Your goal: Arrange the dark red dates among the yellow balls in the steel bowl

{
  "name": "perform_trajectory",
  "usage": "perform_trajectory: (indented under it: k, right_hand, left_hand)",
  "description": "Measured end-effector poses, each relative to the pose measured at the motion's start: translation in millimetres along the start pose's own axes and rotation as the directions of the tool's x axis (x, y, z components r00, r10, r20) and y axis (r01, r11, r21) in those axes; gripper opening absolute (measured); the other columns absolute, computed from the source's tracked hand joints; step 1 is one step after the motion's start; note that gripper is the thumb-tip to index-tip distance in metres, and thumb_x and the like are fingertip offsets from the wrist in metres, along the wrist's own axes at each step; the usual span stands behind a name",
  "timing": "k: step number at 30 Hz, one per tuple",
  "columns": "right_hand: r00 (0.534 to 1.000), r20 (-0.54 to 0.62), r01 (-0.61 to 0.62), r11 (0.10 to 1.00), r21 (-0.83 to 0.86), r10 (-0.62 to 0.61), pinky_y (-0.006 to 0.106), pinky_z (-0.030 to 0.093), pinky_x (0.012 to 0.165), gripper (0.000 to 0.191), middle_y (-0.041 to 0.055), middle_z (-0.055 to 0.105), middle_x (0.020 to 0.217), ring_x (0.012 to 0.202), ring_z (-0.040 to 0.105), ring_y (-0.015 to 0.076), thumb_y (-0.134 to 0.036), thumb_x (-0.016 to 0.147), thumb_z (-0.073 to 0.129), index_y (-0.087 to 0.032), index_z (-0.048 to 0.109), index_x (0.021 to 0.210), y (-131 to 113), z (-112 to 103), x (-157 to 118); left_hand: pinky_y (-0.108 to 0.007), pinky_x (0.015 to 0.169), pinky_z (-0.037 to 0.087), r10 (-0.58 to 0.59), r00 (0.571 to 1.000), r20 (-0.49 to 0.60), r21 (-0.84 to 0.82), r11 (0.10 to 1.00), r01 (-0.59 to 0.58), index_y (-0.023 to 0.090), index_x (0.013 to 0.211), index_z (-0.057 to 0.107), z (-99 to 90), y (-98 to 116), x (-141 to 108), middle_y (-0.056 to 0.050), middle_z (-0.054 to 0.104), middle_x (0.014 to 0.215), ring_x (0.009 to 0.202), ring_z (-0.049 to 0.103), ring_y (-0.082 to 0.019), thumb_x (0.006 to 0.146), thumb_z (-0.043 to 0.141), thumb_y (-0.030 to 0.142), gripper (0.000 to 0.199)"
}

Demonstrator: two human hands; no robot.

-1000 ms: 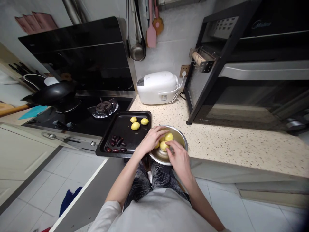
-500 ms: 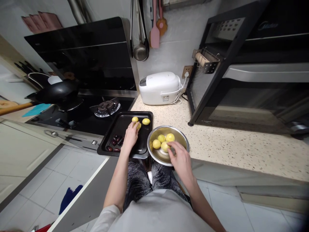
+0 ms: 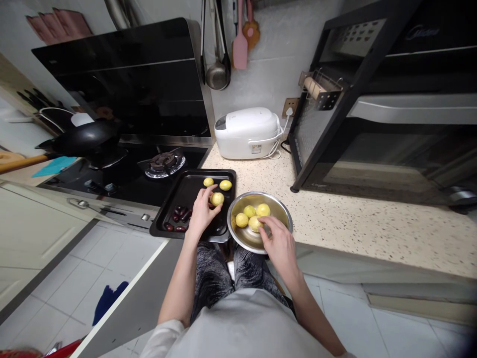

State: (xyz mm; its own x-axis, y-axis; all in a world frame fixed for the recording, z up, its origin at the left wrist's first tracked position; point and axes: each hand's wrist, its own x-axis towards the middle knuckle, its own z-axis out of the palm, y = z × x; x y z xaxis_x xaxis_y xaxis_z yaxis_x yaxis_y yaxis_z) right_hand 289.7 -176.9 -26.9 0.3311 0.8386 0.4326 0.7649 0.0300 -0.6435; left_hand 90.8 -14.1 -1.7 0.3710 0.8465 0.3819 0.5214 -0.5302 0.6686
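My left hand (image 3: 201, 211) is closed round a yellow lemon-like fruit (image 3: 217, 199), held over the black baking tray (image 3: 194, 185). Two more yellow fruits (image 3: 225, 185) lie at the tray's back right, and several dark red fruits (image 3: 181, 214) at its front left, partly behind my left hand. Beside the tray stands a steel bowl (image 3: 285, 214) with several yellow fruits (image 3: 242, 220) inside. My right hand (image 3: 279, 243) reaches over the bowl's right rim, its thumb and fingertips gripping the yellow fruit (image 3: 255, 223) nearest them.
A white appliance (image 3: 248, 133) stands at the back of the speckled counter (image 3: 350, 219). To the left are a gas burner (image 3: 164, 161) and a black wok (image 3: 87, 139). On the right is a black rack (image 3: 316, 144) with an oven. Utensils hang on the wall.
My left hand has lifted the yellow fruit and brought it slightly nearer to me and to the right, so more of it shows. My right hand has hardly moved.
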Motion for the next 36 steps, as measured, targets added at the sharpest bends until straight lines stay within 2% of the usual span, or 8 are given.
perform_trajectory:
  k: [2,5,9,13,21,26,31,36]
  right_hand:
    - [1.0,-0.001,-0.009,1.0,0.006,0.009,0.045,0.056,0.094,0.024,0.0112,0.076,0.119,0.11,0.072,0.0297,-0.021,0.098,0.051,-0.021,0.072,0.109,0.0,-0.1,0.5]
    - [1.0,0.008,-0.023,1.0,0.013,0.023,0.045,0.056,0.094,0.023,0.0106,0.077,0.118,0.11,0.071,0.0303,-0.023,0.099,0.051,-0.021,0.072,0.109,-0.2,-0.7,1.8]
    - [0.999,0.015,-0.03,0.999,0.015,0.03,0.044,0.056,0.09,0.024,0.0103,0.077,0.116,0.106,0.072,0.0295,-0.024,0.1,0.05,-0.021,0.072,0.109,-0.8,-1.4,4.0]
    - [0.999,0.027,-0.027,0.999,0.019,0.027,0.043,0.055,0.091,0.023,0.0095,0.077,0.114,0.105,0.072,0.0287,-0.024,0.1,0.05,-0.022,0.071,0.109,-0.2,-1.5,5.8]
    - [0.999,0.034,-0.024,0.999,0.026,0.023,0.043,0.055,0.09,0.024,0.01,0.077,0.113,0.103,0.072,0.0286,-0.023,0.1,0.049,-0.021,0.071,0.109,0.1,-2.3,6.8]
    - [0.999,0.041,-0.015,0.999,0.04,0.014,0.044,0.055,0.09,0.024,0.0103,0.077,0.114,0.105,0.071,0.0286,-0.022,0.099,0.049,-0.021,0.072,0.108,-1.6,-2.8,9.1]
    - [0.999,0.048,0.005,0.999,0.034,-0.007,0.045,0.055,0.093,0.023,0.0109,0.077,0.113,0.106,0.07,0.0292,-0.021,0.1,0.05,-0.021,0.072,0.107,-2.0,-2.9,12.1]
    - [0.999,0.033,0.032,0.994,0.101,-0.036,0.045,0.056,0.094,0.023,0.0111,0.076,0.116,0.108,0.071,0.029,-0.025,0.101,0.05,-0.021,0.071,0.108,5.8,-3.1,11.1]
  left_hand:
    - [-0.028,0.077,0.061,0.061,0.997,0.04,-0.164,0.985,-0.053,0.023,0.122,0.064,-4.6,19.9,-7.4,-0.008,0.057,0.118,0.109,0.062,-0.022,0.087,0.07,0.021,0.036]
    - [-0.028,0.085,0.06,0.155,0.975,0.157,-0.271,0.956,-0.108,0.021,0.112,0.066,-7.9,49.4,-21.0,-0.007,0.061,0.117,0.11,0.063,-0.021,0.088,0.07,0.021,0.024]
    - [-0.031,0.092,0.056,0.235,0.908,0.346,-0.237,0.959,-0.157,0.021,0.112,0.065,-1.3,68.3,-34.7,-0.006,0.065,0.113,0.104,0.066,-0.021,0.084,0.072,0.015,0.03]
    - [-0.033,0.094,0.054,0.243,0.867,0.434,-0.163,0.968,-0.19,0.021,0.114,0.064,7.0,70.1,-40.0,-0.007,0.066,0.116,0.104,0.067,-0.023,0.082,0.073,0.011,0.035]
    - [-0.036,0.096,0.052,0.215,0.869,0.445,-0.099,0.977,-0.191,0.022,0.104,0.07,3.1,71.0,-42.0,-0.006,0.071,0.112,0.107,0.068,-0.025,0.093,0.073,0.025,0.012]
    - [-0.033,0.091,0.054,0.179,0.868,0.462,-0.051,0.983,-0.176,0.022,0.097,0.073,10.5,69.9,-40.9,-0.006,0.074,0.107,0.101,0.07,-0.024,0.094,0.073,0.025,0.004]
    - [-0.033,0.089,0.054,0.169,0.859,0.483,-0.011,0.982,-0.187,0.021,0.098,0.073,18.3,72.2,-41.2,-0.005,0.074,0.107,0.103,0.071,-0.024,0.095,0.07,0.022,0.004]
    - [-0.034,0.093,0.054,0.162,0.871,0.464,-0.025,0.985,-0.17,0.022,0.106,0.072,14.5,73.9,-44.0,-0.006,0.073,0.116,0.107,0.07,-0.025,0.094,0.071,0.024,0.012]
